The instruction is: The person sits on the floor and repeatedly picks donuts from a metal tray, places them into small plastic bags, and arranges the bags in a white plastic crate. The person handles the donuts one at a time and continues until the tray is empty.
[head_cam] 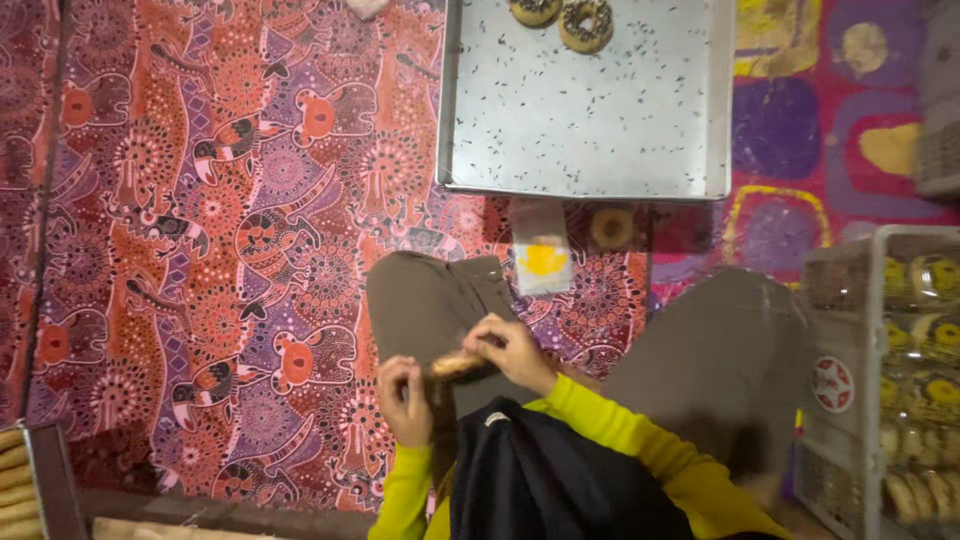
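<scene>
My left hand (405, 398) and my right hand (512, 350) meet over my lap, both in yellow-green sleeves. Between them they hold a small brown doughnut (455, 365); the right fingers pinch its upper end, the left hand curls by its lower end. A metal tray (590, 130) lies on the patterned cloth ahead, dotted with dark sprinkles, with two sprinkled doughnuts (585, 22) at its far edge. A clear packet with a yellow patch (541, 258) and a wrapped doughnut (611, 228) lie just below the tray.
A white crate (885, 370) full of packed doughnuts stands at the right. My knees in brown trousers (430, 300) spread over the red and purple cloth (220, 250). Another container edge (35, 480) shows at the bottom left.
</scene>
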